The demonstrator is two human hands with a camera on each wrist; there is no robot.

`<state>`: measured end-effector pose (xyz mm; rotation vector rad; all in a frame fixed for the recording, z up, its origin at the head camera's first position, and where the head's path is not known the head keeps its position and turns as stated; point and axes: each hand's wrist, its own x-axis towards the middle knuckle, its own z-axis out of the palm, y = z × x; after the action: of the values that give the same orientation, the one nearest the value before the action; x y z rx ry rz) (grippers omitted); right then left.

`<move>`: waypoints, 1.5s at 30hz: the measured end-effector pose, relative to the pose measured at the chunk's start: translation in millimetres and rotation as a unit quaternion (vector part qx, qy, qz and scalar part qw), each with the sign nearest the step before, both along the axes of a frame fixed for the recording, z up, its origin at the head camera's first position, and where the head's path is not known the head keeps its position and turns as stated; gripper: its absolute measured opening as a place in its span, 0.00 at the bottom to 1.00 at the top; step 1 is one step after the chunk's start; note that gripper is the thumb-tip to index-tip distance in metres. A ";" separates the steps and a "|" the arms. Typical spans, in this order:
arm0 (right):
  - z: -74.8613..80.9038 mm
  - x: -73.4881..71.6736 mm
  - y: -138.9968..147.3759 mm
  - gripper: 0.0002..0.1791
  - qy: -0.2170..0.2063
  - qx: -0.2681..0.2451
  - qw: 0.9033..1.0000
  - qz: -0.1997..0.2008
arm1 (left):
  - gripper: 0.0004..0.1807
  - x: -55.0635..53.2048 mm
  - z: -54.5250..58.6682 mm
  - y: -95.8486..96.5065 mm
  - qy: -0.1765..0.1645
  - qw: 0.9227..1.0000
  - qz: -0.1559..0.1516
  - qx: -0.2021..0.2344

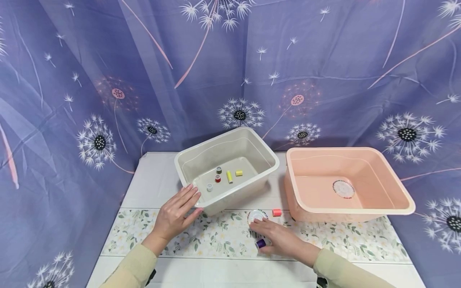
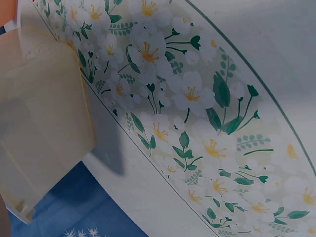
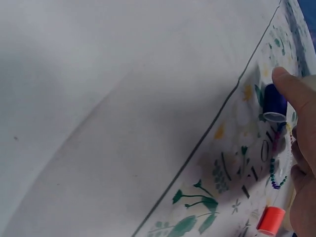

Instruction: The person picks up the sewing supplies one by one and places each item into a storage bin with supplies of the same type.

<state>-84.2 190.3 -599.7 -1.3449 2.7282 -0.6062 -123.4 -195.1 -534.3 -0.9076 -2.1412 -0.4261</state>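
Observation:
My left hand (image 1: pixel 176 212) lies on the near-left corner of the grey basin (image 1: pixel 248 188), fingers straight over the rim. Over the floral strip reaches my right hand (image 1: pixel 279 238), its fingers at a pin wheel (image 1: pixel 257 216) ringed with coloured heads. Its thumb is at a purple thread spool (image 1: pixel 261 243); the right wrist view shows the thumb against the spool (image 3: pixel 275 102), with the other fingers apart from it. An orange-red thread spool (image 1: pixel 276 213) lies just beyond this hand. Inside the grey basin are a yellow spool (image 1: pixel 229 177) and several other small spools.
To the right stands a pink basin (image 1: pixel 351 211) with another pin wheel (image 1: pixel 343 189) on its floor. A patterned purple curtain (image 1: pixel 201 72) hangs behind and beside the white table (image 1: pixel 201 274).

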 end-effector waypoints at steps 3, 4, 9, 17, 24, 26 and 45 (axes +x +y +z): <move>-2.4 1.4 1.7 0.43 -0.007 0.000 1.000 -0.008 | 0.29 0.0 -0.3 -0.3 -0.003 1.000 0.003 -0.003; -2.9 2.0 2.3 0.43 -0.008 -0.001 1.000 -0.010 | 0.29 0.0 -0.4 -0.4 -0.004 1.000 0.003 -0.004; -7.5 5.2 5.8 0.39 0.009 -0.014 1.000 -0.013 | 0.29 -0.3 -1.1 -0.5 -0.003 1.000 0.002 -0.005; -15.0 6.8 4.3 0.33 0.077 -0.049 0.996 0.004 | 0.30 -1.0 -1.1 -0.5 0.000 1.000 -0.002 -0.005; -16.6 6.9 2.5 0.30 0.115 -0.058 0.991 0.036 | 0.29 -1.0 -0.4 -0.2 0.005 1.000 -0.003 0.000; -16.3 6.3 1.9 0.29 0.114 -0.059 0.991 0.037 | 0.29 -0.4 0.1 -0.3 0.005 1.000 -0.003 0.001; 1.0 -3.3 -2.6 0.17 0.041 -0.020 0.999 0.012 | 0.30 -1.4 -2.1 -0.8 -0.003 1.000 -0.001 -0.006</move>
<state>-87.4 187.7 -598.8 -1.4421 2.7734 -0.6215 -124.8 -195.8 -536.4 -0.9165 -2.1510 -0.4171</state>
